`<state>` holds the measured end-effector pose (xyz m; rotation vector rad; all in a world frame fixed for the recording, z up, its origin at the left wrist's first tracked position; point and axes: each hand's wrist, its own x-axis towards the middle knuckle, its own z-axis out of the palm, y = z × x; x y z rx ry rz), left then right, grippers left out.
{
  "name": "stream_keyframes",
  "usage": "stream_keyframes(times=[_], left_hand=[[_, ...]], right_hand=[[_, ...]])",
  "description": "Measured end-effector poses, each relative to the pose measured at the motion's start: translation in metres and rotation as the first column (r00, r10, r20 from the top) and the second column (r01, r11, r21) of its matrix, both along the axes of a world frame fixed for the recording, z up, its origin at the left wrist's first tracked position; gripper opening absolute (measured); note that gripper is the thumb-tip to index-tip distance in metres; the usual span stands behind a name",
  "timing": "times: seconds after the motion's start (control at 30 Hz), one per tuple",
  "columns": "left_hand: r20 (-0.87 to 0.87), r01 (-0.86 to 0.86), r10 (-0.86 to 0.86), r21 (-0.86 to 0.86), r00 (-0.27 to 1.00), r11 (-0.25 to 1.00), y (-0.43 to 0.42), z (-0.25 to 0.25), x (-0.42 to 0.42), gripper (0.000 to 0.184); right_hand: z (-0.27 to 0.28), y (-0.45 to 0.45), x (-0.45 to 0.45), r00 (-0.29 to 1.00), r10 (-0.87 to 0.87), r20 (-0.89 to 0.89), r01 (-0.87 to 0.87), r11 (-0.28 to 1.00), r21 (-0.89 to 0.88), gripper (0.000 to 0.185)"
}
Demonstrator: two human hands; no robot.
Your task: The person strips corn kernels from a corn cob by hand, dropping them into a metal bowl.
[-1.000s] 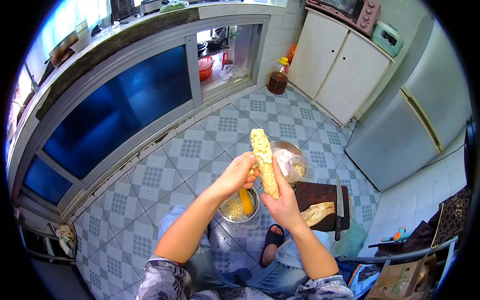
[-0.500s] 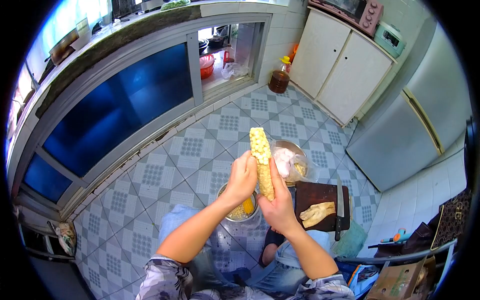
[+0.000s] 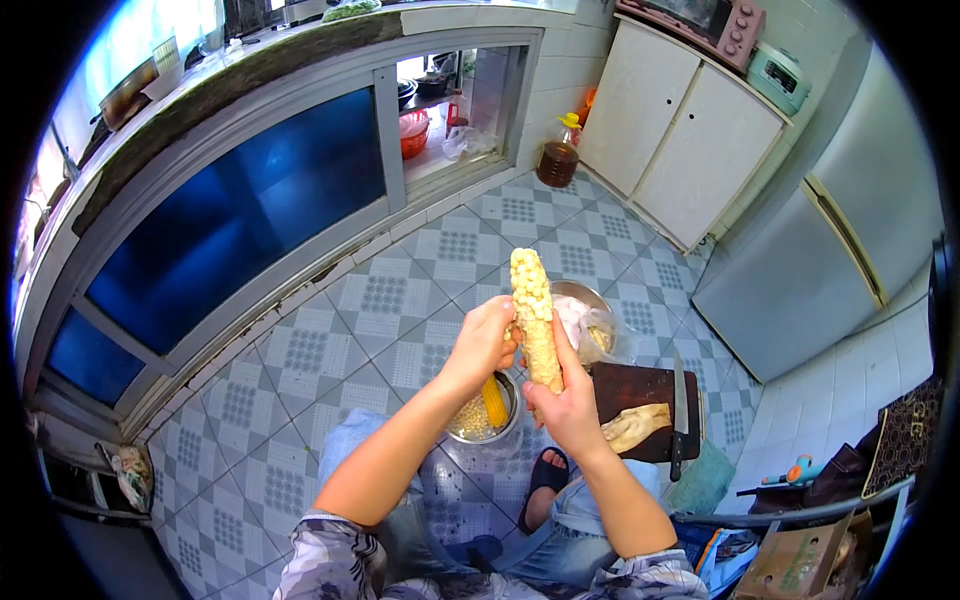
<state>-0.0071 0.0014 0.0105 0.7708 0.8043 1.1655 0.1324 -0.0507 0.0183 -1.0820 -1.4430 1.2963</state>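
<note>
A partly stripped corn cob (image 3: 537,335) is held upright in my right hand (image 3: 570,405), whose fingers wrap its lower part. Pale kernels still cover its upper end, while the lower stretch is bare. Just left of the cob, my left hand (image 3: 485,345) is closed, with a few yellowish corn kernels showing at its fingertips. Below that hand stands a metal bowl (image 3: 514,405) of loose kernels, partly hidden by my wrist. A yellower ear of corn (image 3: 494,402) leans inside it.
Behind my right hand sits another metal bowl (image 3: 597,298) with a plastic bag. A dark cutting board (image 3: 645,385) bears a knife (image 3: 680,415) and a pale, flat piece (image 3: 635,427). A fridge (image 3: 800,260) stands right; a bottle of dark liquid (image 3: 557,165) is by the cabinet.
My left hand has come away from the cob and lowered slightly, its fingers now curled. The cob has shifted a little to the right in my right hand.
</note>
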Motion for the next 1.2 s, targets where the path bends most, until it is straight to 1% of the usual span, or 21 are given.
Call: stream_keyframes(times=[0.07, 0.13, 0.17, 0.3, 0.37, 0.4, 0.43, 0.47, 0.5, 0.57, 0.6, 0.67, 0.73, 0.8, 0.83, 0.93, 1.0, 1.07, 1.13, 1.17, 1.2], left_hand=[[-0.031, 0.011, -0.01, 0.035, 0.999, 0.999, 0.0, -0.002, -0.001, 0.026], [-0.024, 0.016, -0.015, 0.031, 1.0, 0.999, 0.001, -0.003, -0.002, 0.026], [-0.018, 0.023, -0.022, 0.026, 1.0, 0.999, 0.002, -0.004, -0.002, 0.026], [0.068, 0.04, -0.038, -0.02, 0.997, 0.999, 0.002, -0.001, -0.005, 0.023], [-0.105, 0.054, -0.052, 0.022, 0.993, 0.998, 0.003, -0.006, -0.004, 0.018], [-0.105, 0.056, -0.053, 0.022, 0.993, 0.998, 0.002, -0.006, -0.003, 0.018], [-0.212, 0.01, 0.002, 0.055, 0.977, 0.998, 0.001, -0.006, -0.001, 0.016], [-0.314, -0.032, 0.059, 0.091, 0.948, 0.995, 0.0, -0.006, 0.001, 0.014], [-0.314, -0.032, 0.059, 0.091, 0.948, 0.995, 0.002, -0.009, 0.001, 0.014], [-0.454, -0.063, 0.158, 0.218, 0.877, 0.974, 0.007, -0.021, -0.001, 0.013], [-0.459, -0.064, 0.153, 0.204, 0.875, 0.977, 0.007, -0.024, -0.003, 0.013], [-0.242, -0.034, 0.013, -0.083, 0.97, 0.996, 0.012, -0.03, -0.011, 0.011], [-0.196, 0.017, -0.053, -0.183, 0.979, 0.983, 0.027, -0.057, -0.018, 0.01], [0.155, 0.154, -0.08, -0.559, 0.985, 0.815, 0.044, -0.095, -0.02, 0.011], [0.27, 0.244, -0.094, -0.602, 0.958, 0.76, 0.052, -0.127, -0.026, 0.012], [0.148, 0.118, -0.02, -0.697, 0.989, 0.707, 0.052, -0.194, -0.025, 0.017], [0.166, 0.154, -0.049, -0.714, 0.985, 0.683, 0.047, -0.253, -0.026, 0.021], [0.032, -0.003, 0.044, -0.775, 0.999, 0.632, 0.034, -0.288, -0.019, 0.026], [0.06, 0.024, 0.044, -0.823, 0.997, 0.567, 0.028, -0.372, -0.028, 0.03], [0.124, 0.04, 0.095, -0.788, 0.988, 0.615, 0.023, -0.397, -0.031, 0.03], [0.191, 0.05, 0.143, -0.749, 0.971, 0.661, 0.018, -0.397, -0.027, 0.029]], right_hand=[[0.003, -0.001, 0.0, 1.0, 0.005, -0.007, -0.005, 1.0, -0.01, 0.079], [0.009, -0.002, 0.0, 0.998, 0.002, -0.065, -0.011, 0.989, -0.147, 0.079], [0.007, -0.002, 0.0, 0.998, 0.003, -0.064, -0.012, 0.989, -0.147, 0.079], [-0.008, 0.002, -0.001, 0.998, -0.039, 0.044, 0.037, 0.999, 0.037, 0.077], [-0.011, 0.003, -0.002, 0.993, -0.063, 0.097, 0.054, 0.994, 0.091, 0.076], [-0.012, 0.003, -0.002, 0.974, -0.11, 0.197, 0.063, 0.971, 0.229, 0.076], [-0.012, 0.004, -0.002, 0.942, -0.169, 0.289, 0.055, 0.93, 0.363, 0.075], [-0.011, 0.003, -0.001, 0.942, -0.169, 0.289, 0.056, 0.93, 0.362, 0.075], [-0.009, 0.003, -0.001, 0.934, -0.171, 0.314, 0.048, 0.931, 0.362, 0.075], [-0.009, 0.003, -0.001, 0.925, -0.17, 0.339, 0.04, 0.933, 0.359, 0.075], [-0.011, 0.002, -0.002, 0.954, -0.157, 0.257, 0.063, 0.938, 0.34, 0.074], [-0.013, 0.001, -0.002, 0.984, -0.15, 0.094, 0.124, 0.965, 0.231, 0.074], [-0.01, 0.002, 0.003, 0.984, -0.176, -0.02, 0.177, 0.98, 0.093, 0.074], [-0.002, 0.002, 0.007, 0.976, -0.182, -0.12, 0.184, 0.983, 0.011, 0.074], [0.001, 0.001, 0.009, 0.971, -0.183, -0.151, 0.182, 0.983, -0.017, 0.074], [0.007, -0.002, 0.019, 0.959, -0.19, -0.211, 0.175, 0.981, -0.086, 0.075], [0.008, -0.003, 0.025, 0.95, -0.201, -0.239, 0.178, 0.977, -0.117, 0.076], [0.009, -0.003, 0.032, 0.949, -0.198, -0.245, 0.178, 0.979, -0.1, 0.076], [0.012, -0.005, 0.036, 0.944, -0.227, -0.241, 0.198, 0.97, -0.138, 0.076], [0.012, -0.005, 0.036, 0.948, -0.231, -0.221, 0.21, 0.971, -0.114, 0.076], [0.012, -0.005, 0.038, 0.947, -0.237, -0.215, 0.219, 0.97, -0.107, 0.075]])
